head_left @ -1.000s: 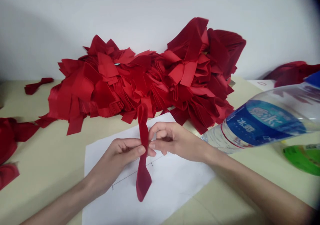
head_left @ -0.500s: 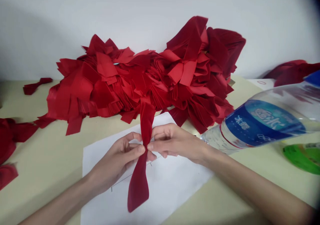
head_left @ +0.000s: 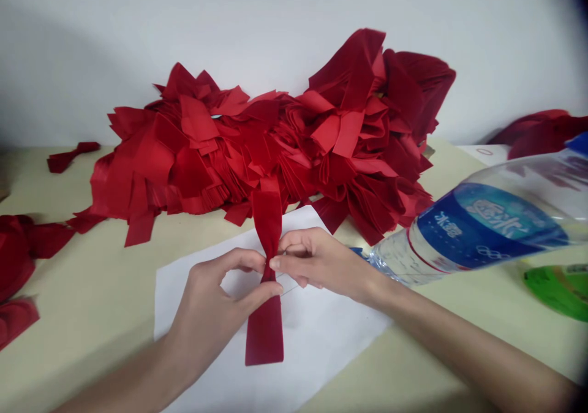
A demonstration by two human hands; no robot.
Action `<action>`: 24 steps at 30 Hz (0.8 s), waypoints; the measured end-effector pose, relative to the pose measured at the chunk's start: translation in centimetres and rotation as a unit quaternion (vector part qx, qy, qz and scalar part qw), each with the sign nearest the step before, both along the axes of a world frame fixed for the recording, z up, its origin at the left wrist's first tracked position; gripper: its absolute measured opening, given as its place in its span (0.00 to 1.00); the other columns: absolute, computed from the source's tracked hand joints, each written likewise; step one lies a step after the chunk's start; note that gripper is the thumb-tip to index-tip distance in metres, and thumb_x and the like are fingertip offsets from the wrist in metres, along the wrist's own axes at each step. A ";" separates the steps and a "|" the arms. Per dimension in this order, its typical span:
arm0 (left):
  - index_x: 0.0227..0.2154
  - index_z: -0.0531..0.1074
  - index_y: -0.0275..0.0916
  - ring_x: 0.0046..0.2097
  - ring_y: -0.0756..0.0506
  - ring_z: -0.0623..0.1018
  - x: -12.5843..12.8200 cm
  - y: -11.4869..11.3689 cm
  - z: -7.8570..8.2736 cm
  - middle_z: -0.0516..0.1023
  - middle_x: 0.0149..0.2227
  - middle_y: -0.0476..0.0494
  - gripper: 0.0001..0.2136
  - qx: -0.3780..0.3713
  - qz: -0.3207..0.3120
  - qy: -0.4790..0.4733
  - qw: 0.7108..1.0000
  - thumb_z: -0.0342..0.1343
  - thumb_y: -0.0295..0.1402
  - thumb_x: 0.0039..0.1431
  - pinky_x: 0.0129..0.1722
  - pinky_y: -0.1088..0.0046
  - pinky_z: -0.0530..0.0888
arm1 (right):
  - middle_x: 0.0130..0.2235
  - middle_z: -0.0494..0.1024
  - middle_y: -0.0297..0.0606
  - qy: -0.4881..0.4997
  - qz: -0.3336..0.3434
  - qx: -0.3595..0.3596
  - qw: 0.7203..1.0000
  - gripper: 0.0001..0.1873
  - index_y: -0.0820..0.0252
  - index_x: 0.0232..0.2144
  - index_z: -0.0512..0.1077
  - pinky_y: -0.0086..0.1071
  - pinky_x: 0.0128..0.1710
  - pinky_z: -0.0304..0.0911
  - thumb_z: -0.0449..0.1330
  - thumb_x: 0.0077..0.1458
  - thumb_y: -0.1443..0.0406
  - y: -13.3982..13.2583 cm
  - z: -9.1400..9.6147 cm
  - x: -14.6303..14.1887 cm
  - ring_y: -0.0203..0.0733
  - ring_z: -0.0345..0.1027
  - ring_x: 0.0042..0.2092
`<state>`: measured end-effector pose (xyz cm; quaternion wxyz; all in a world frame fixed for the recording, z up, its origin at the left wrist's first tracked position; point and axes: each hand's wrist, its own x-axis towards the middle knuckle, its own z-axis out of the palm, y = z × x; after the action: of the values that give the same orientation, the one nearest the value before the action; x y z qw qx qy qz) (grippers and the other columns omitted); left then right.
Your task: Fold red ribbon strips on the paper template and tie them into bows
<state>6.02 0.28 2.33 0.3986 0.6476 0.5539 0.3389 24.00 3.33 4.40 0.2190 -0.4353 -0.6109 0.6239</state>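
A red velvet ribbon strip (head_left: pixel 265 333) is held upright over a white sheet of paper (head_left: pixel 202 364), gathered narrow at its middle. My right hand (head_left: pixel 307 258) is closed, thumb and fingers pinching that gathered middle from the right. From the left, my left hand (head_left: pixel 225 287) grips the same strip, its thumb across the front just below the gather and its index fingertip at the strip's left edge. Part of a thin drawn line shows on the paper between the hands.
Behind the hands a large heap of red ribbon pieces (head_left: pixel 197 149) lies against the white wall. A clear bottle with a blue label (head_left: pixel 491 223) lies tilted at the right, near a green roll (head_left: pixel 558 290). More red pieces (head_left: pixel 13 253) lie at the left.
My left hand has shifted its grip, with the thumb now across the strip's front. The strip's lower end has turned straighter and flatter towards me. My right hand keeps its pinch.
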 end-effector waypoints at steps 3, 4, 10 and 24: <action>0.26 0.72 0.42 0.33 0.47 0.75 0.2 0.1 0.0 0.77 0.29 0.51 0.05 -0.007 0.008 -0.010 1.000 0.61 0.35 0.49 0.37 0.71 0.73 | 0.17 0.62 0.25 0.006 0.011 -0.004 1.000 0.07 0.63 0.27 0.67 0.24 0.17 0.45 0.57 0.55 0.65 0.0 0.0 0.0 0.26 0.50 0.19; 0.26 0.72 0.41 0.33 0.47 0.75 0.2 0.1 0.1 0.77 0.29 0.51 0.04 -0.007 0.011 -0.012 1.000 0.60 0.34 0.49 0.36 0.71 0.73 | 0.17 0.62 0.25 0.013 0.020 -0.002 1.000 0.06 0.63 0.28 0.68 0.24 0.17 0.45 0.57 0.55 0.65 0.1 0.0 0.0 0.26 0.50 0.19; 0.26 0.74 0.42 0.33 0.46 0.76 0.1 -0.1 0.4 0.79 0.30 0.51 0.01 0.022 0.019 -0.002 1.000 0.59 0.32 0.50 0.36 0.71 0.73 | 0.20 0.66 0.27 0.037 0.060 0.016 0.997 0.06 0.64 0.30 0.71 0.24 0.20 0.50 0.57 0.55 0.67 0.5 0.2 0.6 0.26 0.54 0.21; 0.24 0.76 0.41 0.31 0.47 0.77 0.0 0.6 0.5 0.79 0.27 0.50 0.03 -0.029 0.067 -0.070 0.995 0.62 0.33 0.47 0.33 0.72 0.74 | 0.20 0.68 0.28 0.043 -0.023 -0.019 0.999 0.08 0.64 0.26 0.72 0.24 0.19 0.55 0.62 0.51 0.63 -0.3 0.0 -0.4 0.27 0.57 0.20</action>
<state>6.03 0.90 2.81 0.4311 0.5725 0.5761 0.3929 23.55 3.02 4.42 0.2508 -0.4264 -0.5787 0.6484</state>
